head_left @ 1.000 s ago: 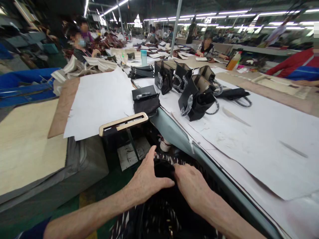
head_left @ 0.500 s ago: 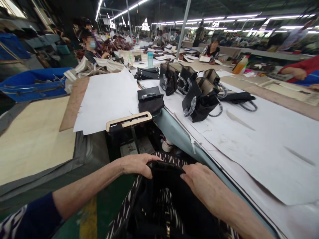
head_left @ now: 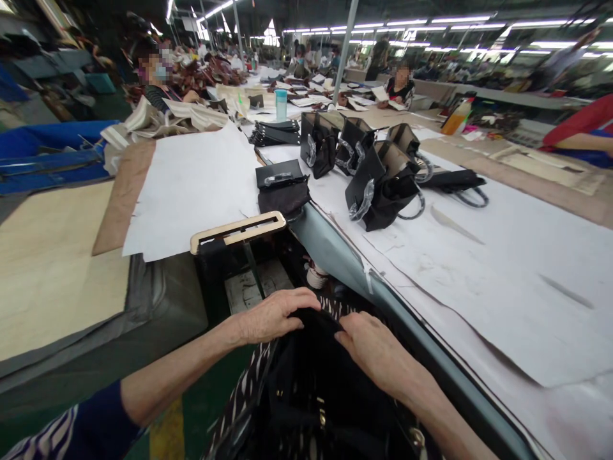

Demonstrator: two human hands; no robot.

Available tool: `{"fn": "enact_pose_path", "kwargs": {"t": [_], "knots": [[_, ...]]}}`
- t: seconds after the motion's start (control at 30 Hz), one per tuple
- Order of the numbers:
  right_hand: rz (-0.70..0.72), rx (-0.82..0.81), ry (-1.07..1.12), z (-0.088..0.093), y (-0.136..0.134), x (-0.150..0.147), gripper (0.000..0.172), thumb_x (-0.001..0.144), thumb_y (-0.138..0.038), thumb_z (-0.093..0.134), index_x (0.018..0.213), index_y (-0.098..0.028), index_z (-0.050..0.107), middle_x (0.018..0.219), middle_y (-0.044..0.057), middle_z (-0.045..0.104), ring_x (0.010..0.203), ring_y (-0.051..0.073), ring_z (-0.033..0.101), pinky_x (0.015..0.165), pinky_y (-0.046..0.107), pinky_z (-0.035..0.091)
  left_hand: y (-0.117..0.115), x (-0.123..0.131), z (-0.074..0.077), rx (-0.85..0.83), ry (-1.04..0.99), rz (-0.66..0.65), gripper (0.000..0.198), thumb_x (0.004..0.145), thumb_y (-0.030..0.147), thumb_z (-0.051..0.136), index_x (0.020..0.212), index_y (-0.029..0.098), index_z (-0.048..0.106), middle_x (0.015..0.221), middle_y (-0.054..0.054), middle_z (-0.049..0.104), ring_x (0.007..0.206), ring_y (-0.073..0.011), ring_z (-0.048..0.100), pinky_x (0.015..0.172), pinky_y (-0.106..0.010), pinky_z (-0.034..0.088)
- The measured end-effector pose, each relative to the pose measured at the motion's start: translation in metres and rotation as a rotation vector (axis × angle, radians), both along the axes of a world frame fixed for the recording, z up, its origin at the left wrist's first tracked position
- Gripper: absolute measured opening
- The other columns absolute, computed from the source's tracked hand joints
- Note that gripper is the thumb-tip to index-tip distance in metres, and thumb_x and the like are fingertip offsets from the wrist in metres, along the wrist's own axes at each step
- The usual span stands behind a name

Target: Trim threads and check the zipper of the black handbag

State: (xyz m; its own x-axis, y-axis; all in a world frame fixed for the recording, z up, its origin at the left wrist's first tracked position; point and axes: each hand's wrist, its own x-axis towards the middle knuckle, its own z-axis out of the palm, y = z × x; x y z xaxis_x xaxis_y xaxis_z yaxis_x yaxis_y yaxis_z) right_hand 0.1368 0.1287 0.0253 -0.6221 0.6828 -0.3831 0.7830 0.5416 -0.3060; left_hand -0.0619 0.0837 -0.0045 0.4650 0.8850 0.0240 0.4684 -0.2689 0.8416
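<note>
A black bag (head_left: pixel 330 377) with small gold-coloured metal parts faces me, its mouth toward my body. Zebra-patterned fabric (head_left: pixel 246 386) shows along its left side and past its far rim. My left hand (head_left: pixel 275 314) has the far rim between thumb and fingers, at the left. A short way to the right, my right hand (head_left: pixel 371 345) grips the same rim, with its fingers hidden over the far side. The bag's lower part is dark and hard to make out.
Several black handbags (head_left: pixel 383 185) with plastic-wrapped handles stand on the white-covered table (head_left: pixel 507 281) to the right. A slotted wooden-topped stand (head_left: pixel 239 231) rises ahead. A blue bin (head_left: pixel 52 153) is at left. Co-workers sit farther back.
My left hand has slid a little to the right along the rim, nearer my right hand. My right hand has shifted slightly left. The view has turned slightly.
</note>
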Motion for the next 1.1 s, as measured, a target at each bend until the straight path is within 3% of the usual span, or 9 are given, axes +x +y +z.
{"fn": "enact_pose_path", "kwargs": {"t": [0.3, 0.5, 0.7, 1.1], "knots": [[-0.017, 0.001, -0.064, 0.004, 0.001, -0.001, 0.02, 0.08, -0.018, 0.042, 0.081, -0.015, 0.062, 0.085, 0.012, 0.066, 0.084, 0.024, 0.062, 0.066, 0.03, 0.038, 0.007, 0.008, -0.002, 0.026, 0.15, 0.06, 0.007, 0.081, 0.019, 0.053, 0.085, 0.018, 0.059, 0.103, -0.002, 0.057, 0.091, -0.0153, 0.054, 0.084, -0.025, 0.04], [-0.028, -0.01, -0.02, 0.0, 0.002, 0.004, 0.018, 0.081, -0.025, 0.046, 0.079, -0.015, 0.061, 0.083, 0.01, 0.065, 0.081, 0.023, 0.061, 0.066, 0.03, 0.037, 0.007, 0.012, -0.007, 0.087, 0.191, 0.104, 0.008, 0.083, 0.018, 0.051, 0.079, 0.017, 0.059, 0.099, -0.001, 0.058, 0.085, -0.0132, 0.055, 0.077, -0.022, 0.04], [-0.015, -0.033, 0.056, -0.006, 0.004, 0.012, 0.021, 0.084, -0.028, 0.043, 0.075, -0.016, 0.058, 0.08, 0.006, 0.063, 0.076, 0.017, 0.057, 0.064, 0.027, 0.035, 0.013, 0.017, -0.009, 0.13, 0.333, 0.11, 0.01, 0.083, 0.018, 0.049, 0.074, 0.017, 0.054, 0.077, 0.0, 0.058, 0.071, -0.0129, 0.054, 0.065, -0.022, 0.04], [-0.035, -0.059, 0.109, -0.01, 0.008, 0.015, 0.02, 0.083, -0.028, 0.043, 0.069, -0.017, 0.054, 0.074, 0.004, 0.061, 0.069, 0.015, 0.055, 0.06, 0.026, 0.032, 0.021, 0.025, -0.006, 0.161, 0.494, 0.081, 0.01, 0.08, 0.016, 0.049, 0.07, 0.017, 0.051, 0.073, 0.001, 0.06, 0.067, -0.0131, 0.056, 0.061, -0.022, 0.039]]}}
